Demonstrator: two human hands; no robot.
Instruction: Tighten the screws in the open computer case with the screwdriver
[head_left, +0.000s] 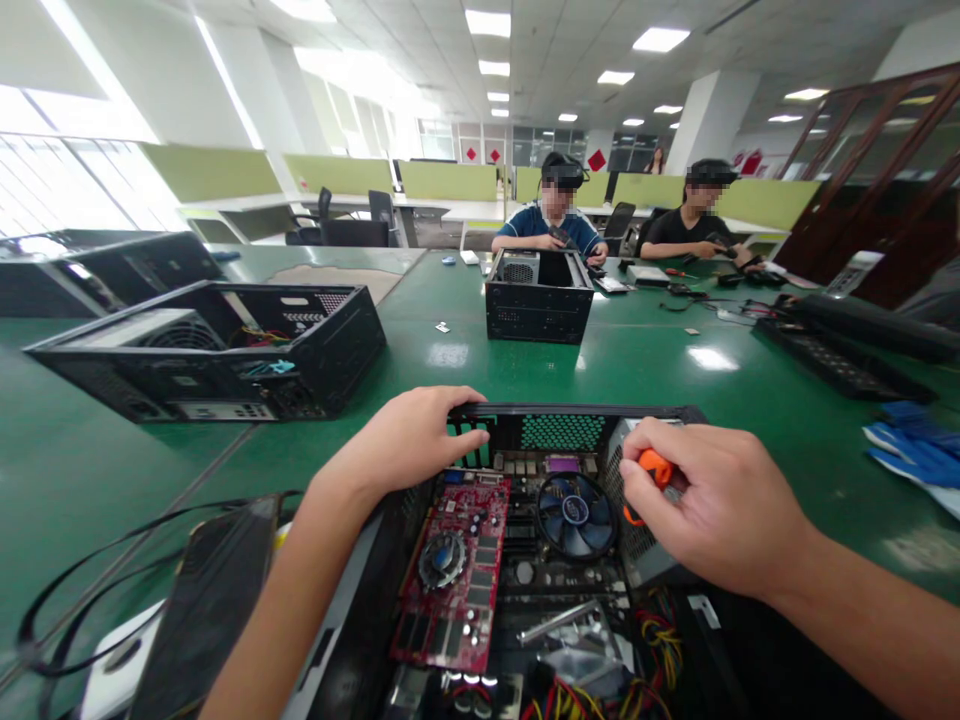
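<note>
An open black computer case lies in front of me. My left hand grips its far rim near the left corner, with the thumb inside and the other fingers over the edge. My right hand is closed around the orange handle of a screwdriver, above the power supply; the tip is hidden. Inside the case, a red graphics card with a small fan sits below my left hand. To its right is a CPU fan. Several coloured cables bunch near the bottom.
Another open case stands at left, and a smaller one across the green table. Two people wearing headsets sit beyond. Blue gloves lie at right. A black panel and looped strap are near left.
</note>
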